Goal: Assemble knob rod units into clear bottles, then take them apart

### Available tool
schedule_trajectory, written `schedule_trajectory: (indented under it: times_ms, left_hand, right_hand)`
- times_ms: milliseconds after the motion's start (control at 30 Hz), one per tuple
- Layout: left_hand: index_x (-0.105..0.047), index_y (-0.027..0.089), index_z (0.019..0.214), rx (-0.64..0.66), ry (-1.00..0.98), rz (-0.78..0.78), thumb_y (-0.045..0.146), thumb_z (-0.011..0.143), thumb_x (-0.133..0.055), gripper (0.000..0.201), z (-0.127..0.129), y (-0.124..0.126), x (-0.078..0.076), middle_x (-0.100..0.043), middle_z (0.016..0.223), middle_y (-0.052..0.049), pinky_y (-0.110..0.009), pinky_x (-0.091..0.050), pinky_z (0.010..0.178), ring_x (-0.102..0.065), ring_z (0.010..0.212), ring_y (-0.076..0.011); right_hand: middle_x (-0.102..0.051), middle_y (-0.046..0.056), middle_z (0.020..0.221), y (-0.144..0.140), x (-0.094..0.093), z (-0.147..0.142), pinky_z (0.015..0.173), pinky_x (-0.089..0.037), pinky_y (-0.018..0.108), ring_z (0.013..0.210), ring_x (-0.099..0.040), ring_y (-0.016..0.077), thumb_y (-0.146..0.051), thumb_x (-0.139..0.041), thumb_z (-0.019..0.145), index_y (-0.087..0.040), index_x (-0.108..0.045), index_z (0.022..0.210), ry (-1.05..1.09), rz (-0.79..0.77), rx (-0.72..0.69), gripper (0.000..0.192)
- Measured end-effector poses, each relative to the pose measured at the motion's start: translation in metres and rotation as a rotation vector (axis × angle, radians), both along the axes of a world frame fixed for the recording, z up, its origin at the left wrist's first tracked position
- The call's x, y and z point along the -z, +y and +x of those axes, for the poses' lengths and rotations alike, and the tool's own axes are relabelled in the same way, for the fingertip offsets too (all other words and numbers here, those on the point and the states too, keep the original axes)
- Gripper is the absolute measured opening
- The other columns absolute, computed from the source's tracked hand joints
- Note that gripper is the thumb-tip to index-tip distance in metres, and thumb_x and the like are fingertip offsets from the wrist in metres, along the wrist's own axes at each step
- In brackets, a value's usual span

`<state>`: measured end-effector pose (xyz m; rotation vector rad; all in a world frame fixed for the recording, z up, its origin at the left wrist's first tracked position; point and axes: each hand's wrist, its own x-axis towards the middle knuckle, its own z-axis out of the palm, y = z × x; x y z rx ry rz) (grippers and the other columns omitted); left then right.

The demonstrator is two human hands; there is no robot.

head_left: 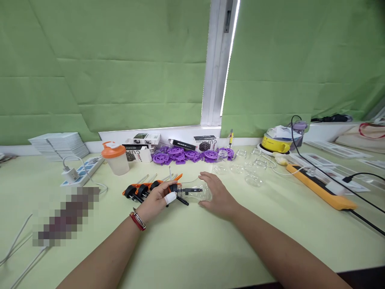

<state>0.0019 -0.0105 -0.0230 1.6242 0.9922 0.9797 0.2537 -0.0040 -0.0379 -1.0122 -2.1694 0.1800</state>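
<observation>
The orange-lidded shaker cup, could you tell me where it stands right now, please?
In the head view the orange-lidded shaker cup stands upright left of centre on the table, between the white power strip and the purple parts.

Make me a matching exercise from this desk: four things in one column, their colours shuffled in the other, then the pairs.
Things:
1. shaker cup lid
2. gear-like discs
3. bowl
4. wristband on the left hand

Colours:
a. yellow
b. red
c. orange
d. purple

Pairs: 1-c, 2-d, 3-a, 4-b
</observation>
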Motion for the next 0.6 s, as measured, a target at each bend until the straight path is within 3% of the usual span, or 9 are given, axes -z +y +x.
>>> schedule_trajectory:
  times_ms: [267,433,600]
  left_hand:
    - [-0.055,0.019,0.122,0.000,0.026,0.003,0.041,0.077,-0.063,0.050,0.000,-0.002,-0.004,-0.061,0.121,-0.014,-0.047,-0.041,0.097,-0.055,0.113,-0.0272]
    - [-0.055,0.019,0.122,0.009,0.041,0.015,0.040,0.078,-0.063,0.049,-0.001,-0.002,-0.004,-0.060,0.122,-0.014,-0.045,-0.042,0.096,-0.055,0.112,-0.0268]
    - [-0.055,0.020,0.122,0.020,0.035,0.013,0.039,0.077,-0.064,0.050,0.001,-0.004,-0.006,-0.061,0.122,-0.014,-0.044,-0.044,0.094,-0.056,0.110,-0.0266]
  right_hand:
    - [-0.043,0.008,0.135,-0.002,-0.004,0.005,0.097,-0.042,0.042,0.118,-0.047,0.0254,-0.030,-0.076,0.060,-0.029,-0.039,0.128,0.230,-0.355,0.006,0.077]
    - [-0.050,0.010,0.130,0.006,0.000,0.008,0.091,-0.043,0.039,0.115,-0.049,0.0247,-0.034,-0.079,0.060,-0.026,-0.037,0.125,0.366,-0.434,-0.095,0.078]
    - [-0.053,0.011,0.124,0.012,0.005,0.008,0.081,-0.047,0.034,0.101,-0.055,0.0197,-0.040,-0.068,0.073,-0.023,-0.042,0.120,0.470,-0.512,-0.154,0.057]
